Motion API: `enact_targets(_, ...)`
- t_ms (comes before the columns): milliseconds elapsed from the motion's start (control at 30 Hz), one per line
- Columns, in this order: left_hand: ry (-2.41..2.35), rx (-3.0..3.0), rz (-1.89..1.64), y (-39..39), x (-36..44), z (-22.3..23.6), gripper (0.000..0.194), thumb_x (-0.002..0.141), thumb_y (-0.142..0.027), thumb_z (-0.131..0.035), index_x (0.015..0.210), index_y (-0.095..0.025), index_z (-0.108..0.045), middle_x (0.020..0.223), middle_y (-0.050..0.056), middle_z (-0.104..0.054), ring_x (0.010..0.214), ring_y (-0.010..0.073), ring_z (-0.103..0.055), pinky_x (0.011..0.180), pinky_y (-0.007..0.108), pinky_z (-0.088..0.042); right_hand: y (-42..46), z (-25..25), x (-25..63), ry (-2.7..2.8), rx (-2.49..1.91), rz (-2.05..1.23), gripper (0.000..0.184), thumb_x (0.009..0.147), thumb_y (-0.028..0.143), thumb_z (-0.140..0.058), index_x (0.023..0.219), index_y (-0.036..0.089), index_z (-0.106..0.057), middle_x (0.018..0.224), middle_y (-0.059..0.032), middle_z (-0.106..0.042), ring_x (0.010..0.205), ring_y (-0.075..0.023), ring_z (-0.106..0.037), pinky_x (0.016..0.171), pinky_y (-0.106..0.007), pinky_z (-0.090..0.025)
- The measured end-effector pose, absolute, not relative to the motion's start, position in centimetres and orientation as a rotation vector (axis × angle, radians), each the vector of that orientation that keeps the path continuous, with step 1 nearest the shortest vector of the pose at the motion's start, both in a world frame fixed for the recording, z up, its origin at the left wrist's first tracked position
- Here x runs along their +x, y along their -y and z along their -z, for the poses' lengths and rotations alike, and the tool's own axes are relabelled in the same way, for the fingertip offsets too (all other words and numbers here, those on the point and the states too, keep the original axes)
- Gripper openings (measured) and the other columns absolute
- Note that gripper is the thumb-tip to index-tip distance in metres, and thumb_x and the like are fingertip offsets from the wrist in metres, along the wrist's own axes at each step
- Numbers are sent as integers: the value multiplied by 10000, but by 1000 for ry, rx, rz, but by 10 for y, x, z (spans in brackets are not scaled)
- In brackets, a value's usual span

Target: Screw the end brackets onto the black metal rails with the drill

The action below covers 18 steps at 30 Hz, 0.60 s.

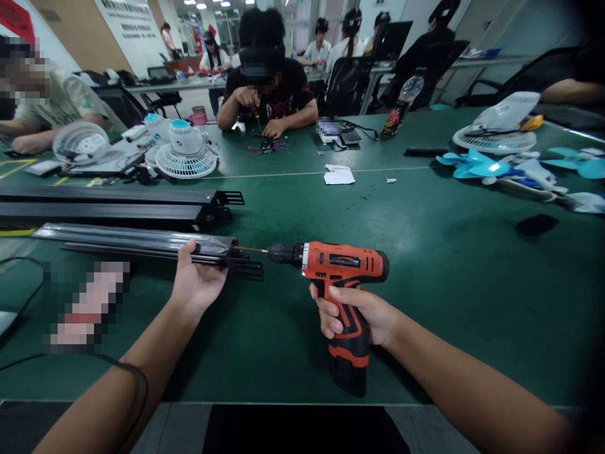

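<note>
My right hand [352, 312] is wrapped round the handle of an orange and black cordless drill [347, 261], which points left. A long thin bit [253, 250] runs from its chuck to the near end of a long dark metal bar [142, 239]. Whether the tip sits in a screw there is hidden. My left hand [201, 277] grips that bar close to its right end, thumb on top and fingers underneath. A slotted black bracket [248, 270] juts out of the bar's end, below the bit.
More black bars [104, 205] lie behind the held one. White fan parts [186, 154] stand at the back left, with blue fan blades [477, 165] at the right. Across the green table a person [269, 82] works with a screwdriver. A cable [137, 372] crosses my left forearm.
</note>
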<state>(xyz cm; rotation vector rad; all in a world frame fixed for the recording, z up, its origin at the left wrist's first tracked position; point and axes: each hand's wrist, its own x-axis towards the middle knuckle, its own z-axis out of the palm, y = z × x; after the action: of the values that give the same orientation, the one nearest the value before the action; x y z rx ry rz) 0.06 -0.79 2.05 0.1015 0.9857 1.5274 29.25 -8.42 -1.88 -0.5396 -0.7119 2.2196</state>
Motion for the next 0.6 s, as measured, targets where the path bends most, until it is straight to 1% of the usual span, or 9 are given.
enact_targets(200,-964,100,-1507,8,-1,-20,226,1037,-339,-489,1045,-198,-666,931,64,-790,825,239,-785,720,337,-659,84,19,292,708,-530,-2236,326,884,398,-857,1021,139,-713,670,64,-581,546,-91,-598,625,-268,-577)
enact_targets(333,-970,81,-1509,8,-2,-20,213,1031,-336,-493,1054,-228,-676,925,54,-781,806,233,-776,689,339,-657,85,19,292,688,-528,-2244,338,874,407,-868,1015,136,-725,666,63,-587,547,-89,-592,624,-271,-578)
enact_targets(467,-968,66,-1519,8,0,-21,209,1027,-327,-496,1082,-243,-679,937,66,-783,813,237,-773,681,356,-660,85,20,292,672,-533,-2251,348,870,413,-872,1014,130,-730,666,61,-590,551,-90,-596,627,-278,-578)
enact_targets(600,-984,77,-1518,8,1,-21,211,1033,-339,-489,1052,-252,-680,945,55,-785,814,226,-775,689,337,-658,86,22,292,674,-525,-2251,347,871,418,-871,1007,134,-724,666,63,-584,549,-89,-596,629,-277,-576)
